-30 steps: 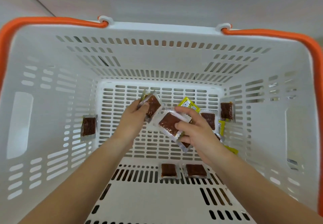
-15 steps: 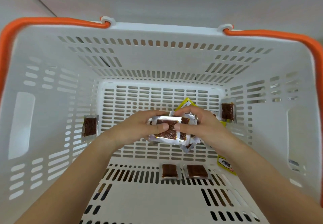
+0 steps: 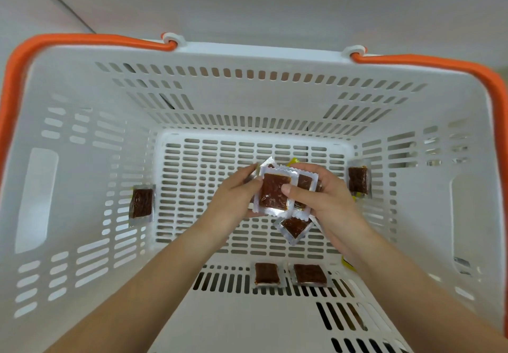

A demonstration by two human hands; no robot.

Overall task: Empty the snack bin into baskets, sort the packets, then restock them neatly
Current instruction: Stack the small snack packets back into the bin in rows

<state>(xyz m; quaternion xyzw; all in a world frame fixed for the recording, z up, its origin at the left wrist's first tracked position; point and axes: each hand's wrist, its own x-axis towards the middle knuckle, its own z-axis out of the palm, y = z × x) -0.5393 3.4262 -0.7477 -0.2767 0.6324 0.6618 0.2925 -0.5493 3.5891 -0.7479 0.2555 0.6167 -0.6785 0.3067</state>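
- We find no legible writing: the clear packets show only brown contents, and the yellow packet (image 3: 347, 262) by our right wrist is mostly hidden.
- Our left hand (image 3: 233, 201) and right hand (image 3: 321, 198) both curl their fingers around a stack of brown packets (image 3: 275, 194) held above the floor of the white basket (image 3: 82, 160).
- One packet (image 3: 294, 228) hangs tilted below the stack.
- Loose packets sit at the edges: one on the left wall (image 3: 142, 203), one in the far right corner (image 3: 358, 180), two side by side on the near wall (image 3: 266, 273).
- The slotted floor's left half lies open.
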